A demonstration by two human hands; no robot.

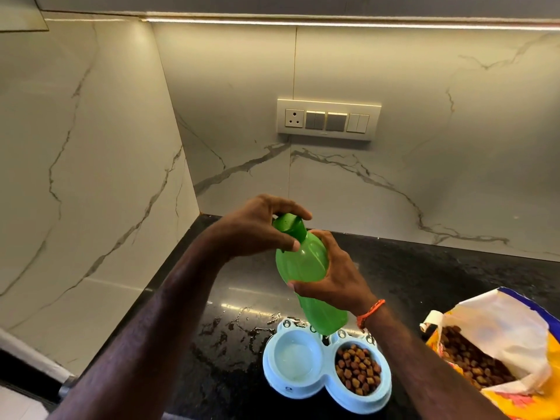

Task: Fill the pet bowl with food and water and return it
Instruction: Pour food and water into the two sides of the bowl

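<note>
1. While the right hand wraps around the translucent green plastic bottle, the left hand grips its green cap.
2. Below the bottle, the pale blue double pet bowl sits on the black speckled counter, water in its left well, brown kibble in its right.
3. Just right stands an open yellow food bag.

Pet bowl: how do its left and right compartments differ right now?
The left compartment holds a shallow layer of clear liquid; the right compartment is filled with brown kibble. The left one sits nearer the wet patch, the right one nearer the food bag. Both are round, pale blue.
</note>
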